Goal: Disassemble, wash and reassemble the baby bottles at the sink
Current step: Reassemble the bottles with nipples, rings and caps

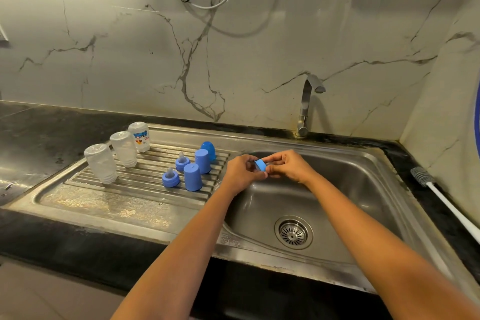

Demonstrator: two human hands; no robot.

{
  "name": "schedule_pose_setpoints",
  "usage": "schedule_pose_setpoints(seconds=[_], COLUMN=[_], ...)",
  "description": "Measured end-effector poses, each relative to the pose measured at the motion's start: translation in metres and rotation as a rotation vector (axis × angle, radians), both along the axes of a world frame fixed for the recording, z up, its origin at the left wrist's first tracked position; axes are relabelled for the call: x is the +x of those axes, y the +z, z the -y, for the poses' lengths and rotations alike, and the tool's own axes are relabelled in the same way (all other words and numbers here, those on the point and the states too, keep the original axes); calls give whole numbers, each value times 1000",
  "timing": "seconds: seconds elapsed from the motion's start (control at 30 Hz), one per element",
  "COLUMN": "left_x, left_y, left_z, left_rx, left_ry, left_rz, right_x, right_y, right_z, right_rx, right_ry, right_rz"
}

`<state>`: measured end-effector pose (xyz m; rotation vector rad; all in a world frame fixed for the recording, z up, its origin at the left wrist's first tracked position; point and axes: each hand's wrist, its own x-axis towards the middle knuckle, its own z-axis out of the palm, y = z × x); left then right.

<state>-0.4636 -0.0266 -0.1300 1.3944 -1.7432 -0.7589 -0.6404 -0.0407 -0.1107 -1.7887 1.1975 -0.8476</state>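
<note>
A blue screw ring (260,165) is held above the left rim of the sink basin (363,189), pinched between my left hand (241,173) and my right hand (291,167). On the ribbed draining board (145,184) three clear bottle bodies stand upside down: one in front (100,163), one in the middle (124,148) and one at the back with a printed label (139,136). To their right stand two blue rings with clear teats fitted (171,177) (182,162) and three blue caps (192,177) (202,161) (208,150).
The tap (307,104) stands behind the basin with no water running. The drain strainer (293,232) sits in the basin floor. A white-handled bottle brush (439,195) lies on the black counter at the right. Cables hang on the marble wall above.
</note>
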Motion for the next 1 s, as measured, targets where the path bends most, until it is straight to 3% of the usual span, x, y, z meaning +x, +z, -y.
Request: schedule_pose_setpoints(seconds=[0.13, 0.83, 1.0], left_x=[6, 34, 62], left_y=[2, 28, 58], left_z=[1, 5, 21], left_rx=[-44, 15, -19], left_ry=[-12, -88, -43], left_rz=[13, -216, -143], right_x=[-1, 39, 66], right_y=[9, 58, 89], right_z=[3, 24, 37], right_rx=[58, -136, -180], right_ry=[11, -67, 34], right_rz=[76, -117, -162])
